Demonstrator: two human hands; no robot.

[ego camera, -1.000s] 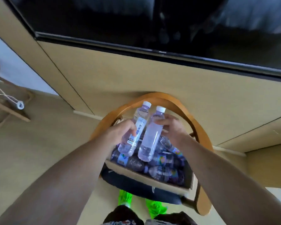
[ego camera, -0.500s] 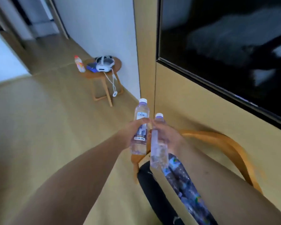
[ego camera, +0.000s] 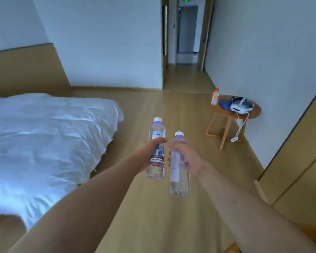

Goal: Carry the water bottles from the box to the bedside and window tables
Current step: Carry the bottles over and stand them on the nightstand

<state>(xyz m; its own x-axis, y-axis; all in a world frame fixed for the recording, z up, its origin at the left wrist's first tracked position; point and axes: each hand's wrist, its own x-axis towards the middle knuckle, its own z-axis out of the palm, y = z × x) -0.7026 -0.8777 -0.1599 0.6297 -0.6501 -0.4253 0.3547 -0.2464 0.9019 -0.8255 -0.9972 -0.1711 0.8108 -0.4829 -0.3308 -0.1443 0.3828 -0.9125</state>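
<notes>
Both hands are stretched out in front of me over the wooden floor, each holding one clear water bottle upright. My left hand (ego camera: pixel 150 152) grips around the middle of the left water bottle (ego camera: pixel 156 132), which has a white cap and a blue-and-white label. My right hand (ego camera: pixel 188 157) wraps the neck and upper body of the right water bottle (ego camera: pixel 179 183), also white-capped, hanging a little lower. The two bottles are close side by side without touching. The box of bottles is out of view.
A bed with a white duvet (ego camera: pixel 44 139) fills the left. A small round wooden table (ego camera: pixel 252 115) stands at the right wall with a bottle (ego camera: pixel 215 96), a blue item and a white corded device on it. A hallway doorway (ego camera: pixel 186 42) lies ahead.
The view has swung left, away from the chair with the box and the dark screen, towards the bed and hallway. Both hands still hold their bottles, carried away from the box.
</notes>
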